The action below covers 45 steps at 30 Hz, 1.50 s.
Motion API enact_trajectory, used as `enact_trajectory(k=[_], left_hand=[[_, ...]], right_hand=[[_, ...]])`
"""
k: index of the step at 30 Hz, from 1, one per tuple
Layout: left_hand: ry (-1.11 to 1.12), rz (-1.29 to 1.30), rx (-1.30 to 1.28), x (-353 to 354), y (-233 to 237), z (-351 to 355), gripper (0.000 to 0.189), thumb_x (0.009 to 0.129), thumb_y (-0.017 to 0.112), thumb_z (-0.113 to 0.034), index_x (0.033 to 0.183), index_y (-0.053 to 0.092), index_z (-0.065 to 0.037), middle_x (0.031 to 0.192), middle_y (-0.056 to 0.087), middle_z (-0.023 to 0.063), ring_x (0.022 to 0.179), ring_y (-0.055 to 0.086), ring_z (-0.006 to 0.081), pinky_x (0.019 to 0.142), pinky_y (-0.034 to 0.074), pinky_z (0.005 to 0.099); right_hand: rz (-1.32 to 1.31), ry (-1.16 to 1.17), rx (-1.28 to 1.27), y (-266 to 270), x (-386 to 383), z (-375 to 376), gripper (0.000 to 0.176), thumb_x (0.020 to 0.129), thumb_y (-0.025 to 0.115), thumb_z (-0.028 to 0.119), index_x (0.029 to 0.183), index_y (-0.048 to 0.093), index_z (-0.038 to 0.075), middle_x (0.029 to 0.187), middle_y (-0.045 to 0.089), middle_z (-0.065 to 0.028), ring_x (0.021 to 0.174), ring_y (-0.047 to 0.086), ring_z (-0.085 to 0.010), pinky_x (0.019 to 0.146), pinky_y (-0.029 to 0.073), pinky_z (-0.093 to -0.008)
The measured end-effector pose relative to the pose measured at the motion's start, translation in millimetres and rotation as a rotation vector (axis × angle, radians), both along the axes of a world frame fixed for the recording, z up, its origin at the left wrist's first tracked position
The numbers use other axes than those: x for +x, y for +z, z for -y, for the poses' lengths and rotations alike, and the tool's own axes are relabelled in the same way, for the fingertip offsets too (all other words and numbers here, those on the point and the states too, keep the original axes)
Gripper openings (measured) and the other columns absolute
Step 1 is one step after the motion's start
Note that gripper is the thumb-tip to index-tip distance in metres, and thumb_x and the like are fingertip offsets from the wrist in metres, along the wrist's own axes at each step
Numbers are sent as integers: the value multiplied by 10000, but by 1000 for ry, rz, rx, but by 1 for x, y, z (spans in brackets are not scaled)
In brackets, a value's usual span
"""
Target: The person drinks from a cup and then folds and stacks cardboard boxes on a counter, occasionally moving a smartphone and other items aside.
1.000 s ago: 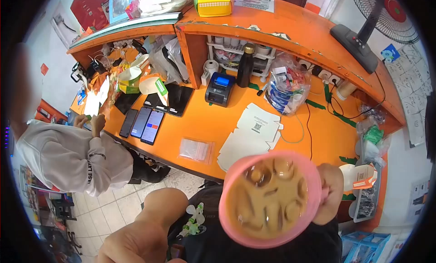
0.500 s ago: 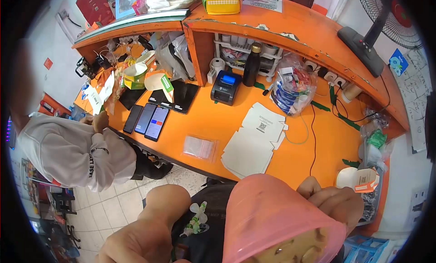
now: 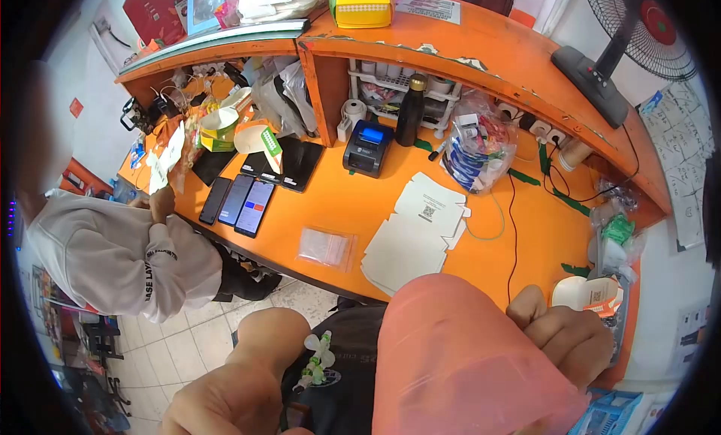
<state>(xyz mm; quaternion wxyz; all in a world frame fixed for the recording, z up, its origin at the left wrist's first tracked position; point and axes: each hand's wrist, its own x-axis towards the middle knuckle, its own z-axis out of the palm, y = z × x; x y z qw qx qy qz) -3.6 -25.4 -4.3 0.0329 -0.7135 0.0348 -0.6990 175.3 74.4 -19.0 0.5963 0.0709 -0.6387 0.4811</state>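
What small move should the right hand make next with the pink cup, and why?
Probably ease the pink plastic cup slowly back toward upright with the right hand, which grips its side. The cup is steeply tilted, base raised and mouth out of view, so any contents are hidden and might spill onto the dark shirt beside it in the view.

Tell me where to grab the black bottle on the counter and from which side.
Grip the black bottle around the middle of its body, below the gold cap, probably from the front, the wearer's side. It stands upright with a slim, cylindrical body; the white rack is behind it, the printer on the left, the plastic bag on the right, so the front looks freest.
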Motion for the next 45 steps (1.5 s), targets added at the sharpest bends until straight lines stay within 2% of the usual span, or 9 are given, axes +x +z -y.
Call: enact_trajectory(k=[3,16,18,21,24,26,36,39,45], left_hand=[[17,20,139,2,3,-8,332,842,436,-165,1148,442,-37,847,488,93,546,493,156,362,410,244],[-32,4,144,2,2,-1,331,860,409,-206,1159,425,-64,685,480,127,426,458,172,389,421,243],[83,59,-180,4,-4,20,325,858,412,-213,1149,432,-72,685,477,124,429,462,172,383,418,243],[-25,-4,51,-1,-1,-2,308,859,410,-207,1129,450,-65,751,494,124,500,490,173,373,417,244],[34,19,76,1,0,-3,306,857,408,-195,1124,454,-52,798,498,116,548,497,166,366,415,247],[46,58,109,4,0,-6,305,855,407,-183,1118,461,-39,830,496,109,546,488,159,359,410,246],[17,112,230,7,6,-12,299,854,401,-157,1088,499,0,941,462,77,542,445,142,318,369,248],[4,48,164,2,5,-6,306,855,402,-161,1103,483,-1,912,448,79,556,454,151,326,380,248],[48,-10,118,-1,2,1,330,858,397,-171,1145,442,-13,878,419,85,575,472,163,359,423,249]], right_hand=[[-118,205,232,-1,-3,-5,300,637,616,58,433,396,39,451,371,-58,418,345,-190,538,298,-323],[-81,-26,7,3,3,11,296,634,607,83,430,398,38,454,369,-63,425,338,-196,530,271,-335],[9,-95,-76,-2,-2,16,311,640,612,81,427,389,42,447,363,-57,414,327,-191,524,268,-330],[-377,-146,-170,-17,-17,13,312,628,624,66,428,385,44,447,367,-53,411,326,-187,510,268,-322],[-118,226,196,-11,-7,-7,290,624,626,63,439,404,37,446,375,-52,407,336,-181,501,267,-315],[-257,-14,-168,-19,-17,14,267,621,628,54,455,421,27,443,372,-47,402,349,-179,496,274,-316],[223,46,-261,-5,3,-4,310,587,698,36,499,400,35,455,396,-43,388,287,-172,511,277,-313],[273,218,-68,-11,10,-22,224,586,709,70,639,508,-13,616,562,-89,530,521,-201,536,372,-335],[340,55,-392,-18,29,-7,229,619,687,69,748,532,-40,733,587,-113,646,566,-214,649,419,-353]])
